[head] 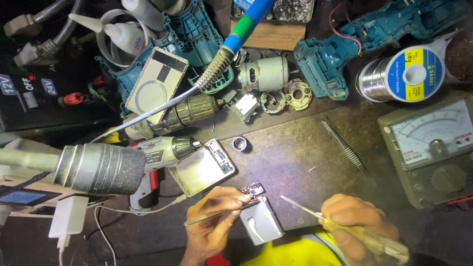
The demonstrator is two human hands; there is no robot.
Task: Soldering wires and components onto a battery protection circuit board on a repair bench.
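Left hand (213,219) fingers pinch tweezers (217,215) at the silver battery pack (261,221) (circuit board end); right hand (355,227) grips a screwdriver (308,209).

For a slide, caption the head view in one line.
Left hand steadies a silver battery pack with tweezers; right hand holds a soldering tool.

Two glue bottles (129,35), one solder spool (411,74), one multimeter (436,148), two tweezers (346,148).

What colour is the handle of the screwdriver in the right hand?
Translucent yellow, seen in the head view: the right hand grips the yellow-handled, thin-shafted screwdriver.
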